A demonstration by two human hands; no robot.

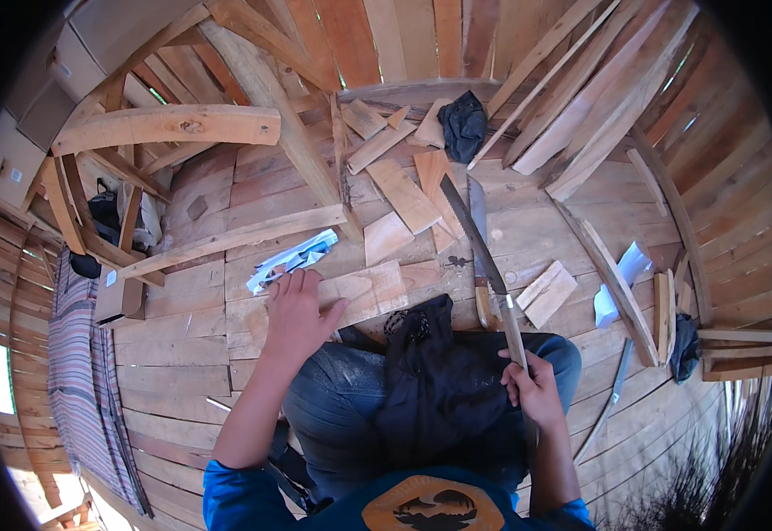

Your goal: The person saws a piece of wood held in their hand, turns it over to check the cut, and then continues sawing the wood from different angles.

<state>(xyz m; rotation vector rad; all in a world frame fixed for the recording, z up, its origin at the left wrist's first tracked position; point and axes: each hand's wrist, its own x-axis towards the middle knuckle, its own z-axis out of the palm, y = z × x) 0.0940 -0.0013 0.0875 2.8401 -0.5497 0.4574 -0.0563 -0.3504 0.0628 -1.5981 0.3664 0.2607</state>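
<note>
My right hand (532,389) is closed round the handle of a long, narrow saw (474,234), held above my right knee. The saw's dark, slightly curved blade points up and away to the left. My left hand (297,314) rests on the left end of a pale wooden board (364,292), its fingers stretched forward and thumb apart. Just beyond those fingers lies a crumpled blue-and-silver wrapper (293,259). A machete-like blade with a wooden handle (484,305) lies on the floor behind the saw. Dark cloth (421,380) is bunched across my lap.
Several wood offcuts (404,195) and a black bag (463,126) lie ahead. A long wooden bar (235,239) crosses at left. Leaning planks (607,97), a small block (547,294), pale blue paper (621,283) and another long blade (614,385) are at right.
</note>
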